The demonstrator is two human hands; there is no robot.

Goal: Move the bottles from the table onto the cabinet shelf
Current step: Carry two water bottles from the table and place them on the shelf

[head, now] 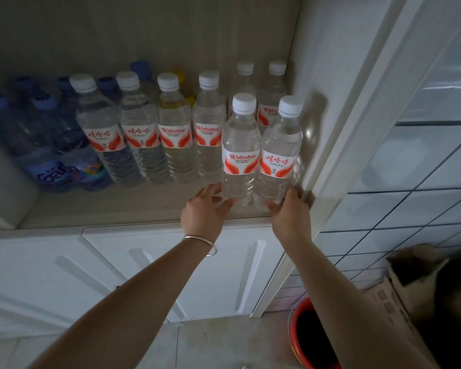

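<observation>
Two clear white-capped water bottles with red-and-white labels stand upright side by side at the front right of the cabinet shelf (133, 209). My left hand (204, 210) holds the base of the left bottle (240, 153), thumb in front and fingers on its left side. My right hand (290, 213) grips the base of the right bottle (280, 153), which is close to the cabinet's right wall. Both bottles rest on the shelf. Behind them, a row of several similar bottles (176, 129) stands further back.
Several blue-capped bluish bottles (51, 145) fill the shelf's left part. Beside my right arm stands the open white cabinet door (357, 129). Closed lower cabinet doors (144, 275) are below. On the floor to the right sit a red bucket (293, 331) and a cardboard box (405, 283).
</observation>
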